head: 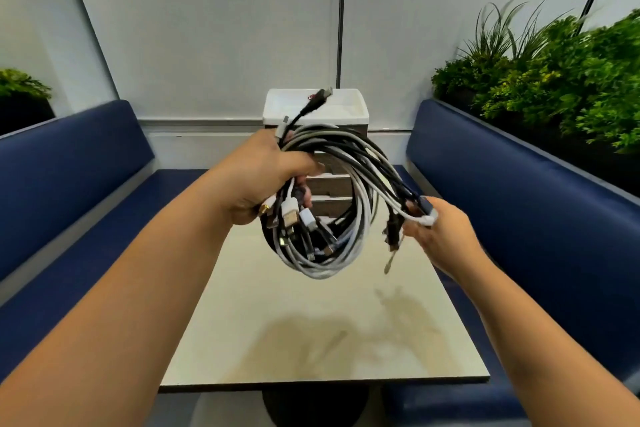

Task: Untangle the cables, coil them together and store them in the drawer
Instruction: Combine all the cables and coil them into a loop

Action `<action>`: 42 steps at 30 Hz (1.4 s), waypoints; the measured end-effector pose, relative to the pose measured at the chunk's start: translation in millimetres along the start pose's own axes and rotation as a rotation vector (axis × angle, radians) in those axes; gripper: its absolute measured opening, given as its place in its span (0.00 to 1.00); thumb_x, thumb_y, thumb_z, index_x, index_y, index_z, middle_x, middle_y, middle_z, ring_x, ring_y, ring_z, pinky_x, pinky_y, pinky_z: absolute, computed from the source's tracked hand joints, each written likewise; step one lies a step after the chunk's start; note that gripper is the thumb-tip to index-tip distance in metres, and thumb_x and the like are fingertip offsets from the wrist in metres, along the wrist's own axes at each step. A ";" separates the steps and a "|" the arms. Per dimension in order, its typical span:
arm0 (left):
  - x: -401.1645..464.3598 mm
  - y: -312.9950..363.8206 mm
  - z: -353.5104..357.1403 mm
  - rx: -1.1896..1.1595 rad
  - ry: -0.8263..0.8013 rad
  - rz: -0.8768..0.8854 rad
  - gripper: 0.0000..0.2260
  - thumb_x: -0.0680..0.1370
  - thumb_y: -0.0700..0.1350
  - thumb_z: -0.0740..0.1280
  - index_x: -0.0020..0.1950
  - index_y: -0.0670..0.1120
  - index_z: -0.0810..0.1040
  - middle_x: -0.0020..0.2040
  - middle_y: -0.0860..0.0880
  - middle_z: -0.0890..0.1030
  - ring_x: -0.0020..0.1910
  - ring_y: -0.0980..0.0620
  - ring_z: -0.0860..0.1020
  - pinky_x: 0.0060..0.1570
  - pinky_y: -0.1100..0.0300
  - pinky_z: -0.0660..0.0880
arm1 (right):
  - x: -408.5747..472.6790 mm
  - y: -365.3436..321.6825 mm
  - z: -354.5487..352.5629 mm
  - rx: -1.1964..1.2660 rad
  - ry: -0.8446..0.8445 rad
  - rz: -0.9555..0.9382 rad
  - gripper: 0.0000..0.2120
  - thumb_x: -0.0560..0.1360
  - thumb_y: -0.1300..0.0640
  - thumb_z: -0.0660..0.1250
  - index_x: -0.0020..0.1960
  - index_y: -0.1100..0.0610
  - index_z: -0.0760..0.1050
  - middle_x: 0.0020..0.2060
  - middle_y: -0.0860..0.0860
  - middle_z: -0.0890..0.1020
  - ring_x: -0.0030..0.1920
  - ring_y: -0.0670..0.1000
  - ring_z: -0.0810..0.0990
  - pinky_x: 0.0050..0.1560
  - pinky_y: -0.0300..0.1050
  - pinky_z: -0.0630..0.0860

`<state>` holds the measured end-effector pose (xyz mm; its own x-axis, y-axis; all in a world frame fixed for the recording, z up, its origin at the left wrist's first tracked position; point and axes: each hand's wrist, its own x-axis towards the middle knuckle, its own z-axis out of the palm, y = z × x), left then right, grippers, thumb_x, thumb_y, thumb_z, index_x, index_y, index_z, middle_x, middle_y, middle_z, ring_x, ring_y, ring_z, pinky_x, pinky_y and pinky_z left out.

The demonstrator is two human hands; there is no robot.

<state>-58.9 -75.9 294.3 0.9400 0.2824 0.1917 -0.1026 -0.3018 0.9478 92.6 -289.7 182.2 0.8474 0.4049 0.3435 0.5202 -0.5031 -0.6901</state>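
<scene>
Above the table [322, 340] your left hand [258, 177] grips the coiled cables [332, 204], untangling mostly done. Your right hand [433, 229] pinches the loose tail ends. Last wrap and stowing remain; the drawer unit [329, 184] behind looks closed, though partly hidden.

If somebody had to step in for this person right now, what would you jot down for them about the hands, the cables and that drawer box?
Left hand: grips the coiled cable bundle at its top, held in the air above the table.
Right hand: pinches a few loose cable ends at the side of the coil.
Drawer unit: stands at the far end of the table, behind the bundle; its drawers look closed, though the cables partly hide them.
Done: the cables are gathered into one loop.
Left: tuck in the loose ends, open a drawer, put the coil inside.
</scene>
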 end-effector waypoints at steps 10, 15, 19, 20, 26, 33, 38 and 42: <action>-13.9 -2.9 26.1 0.054 -0.147 -0.011 0.03 0.77 0.42 0.71 0.44 0.46 0.78 0.27 0.51 0.74 0.28 0.48 0.77 0.32 0.56 0.76 | 0.6 -20.5 16.3 1.188 -0.275 0.157 0.06 0.77 0.58 0.69 0.45 0.56 0.86 0.42 0.54 0.85 0.43 0.51 0.85 0.58 0.50 0.79; -12.1 -8.1 24.5 0.011 -0.163 -0.079 0.06 0.77 0.43 0.71 0.53 0.48 0.81 0.38 0.48 0.83 0.28 0.53 0.77 0.34 0.57 0.77 | -5.8 -29.6 10.0 1.425 -0.489 0.055 0.10 0.75 0.64 0.64 0.50 0.62 0.84 0.44 0.57 0.85 0.45 0.54 0.85 0.52 0.47 0.81; -11.2 -11.4 24.9 0.046 -0.246 -0.190 0.09 0.76 0.45 0.71 0.55 0.42 0.81 0.50 0.37 0.83 0.32 0.50 0.78 0.37 0.55 0.76 | -2.6 -18.6 21.9 1.484 -0.471 0.300 0.09 0.68 0.59 0.76 0.46 0.62 0.84 0.37 0.54 0.85 0.38 0.49 0.85 0.47 0.41 0.81; -12.2 -11.6 25.8 0.046 -0.267 -0.209 0.09 0.77 0.45 0.70 0.54 0.42 0.81 0.49 0.38 0.84 0.30 0.51 0.77 0.37 0.55 0.76 | -3.3 -20.1 21.4 1.463 -0.430 0.290 0.05 0.71 0.60 0.71 0.45 0.61 0.84 0.36 0.54 0.84 0.37 0.49 0.84 0.44 0.41 0.81; -12.0 -22.1 31.3 -0.102 -0.279 -0.267 0.05 0.78 0.38 0.68 0.51 0.39 0.81 0.41 0.41 0.81 0.27 0.51 0.73 0.29 0.62 0.74 | -0.8 -21.1 8.1 1.294 -0.620 0.098 0.27 0.55 0.50 0.84 0.51 0.60 0.84 0.45 0.58 0.85 0.47 0.55 0.84 0.55 0.48 0.80; 0.4 -57.9 26.3 -0.054 0.096 -0.240 0.03 0.76 0.35 0.69 0.48 0.38 0.82 0.36 0.40 0.82 0.30 0.48 0.75 0.31 0.59 0.74 | -16.5 38.5 2.4 0.178 -0.571 0.441 0.11 0.77 0.61 0.68 0.58 0.63 0.78 0.49 0.56 0.85 0.48 0.54 0.84 0.54 0.52 0.81; 10.5 -96.0 22.2 0.072 0.299 -0.255 0.04 0.74 0.41 0.70 0.46 0.40 0.81 0.35 0.43 0.84 0.28 0.47 0.79 0.37 0.46 0.79 | -49.6 -29.1 -11.2 0.361 -0.477 0.220 0.10 0.79 0.55 0.65 0.47 0.60 0.82 0.38 0.55 0.85 0.32 0.49 0.79 0.33 0.41 0.75; 8.7 -110.1 37.9 0.052 0.389 -0.269 0.01 0.74 0.39 0.69 0.44 0.42 0.81 0.35 0.44 0.84 0.26 0.49 0.80 0.34 0.52 0.78 | -48.1 -79.3 27.6 0.553 -0.393 0.168 0.09 0.81 0.60 0.62 0.50 0.56 0.82 0.46 0.56 0.85 0.44 0.51 0.83 0.48 0.47 0.81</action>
<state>-27.1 -74.7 181.9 0.7383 0.6738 0.0313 0.1535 -0.2131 0.9649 7.7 -248.2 202.8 0.7558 0.6545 0.0193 0.1663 -0.1633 -0.9725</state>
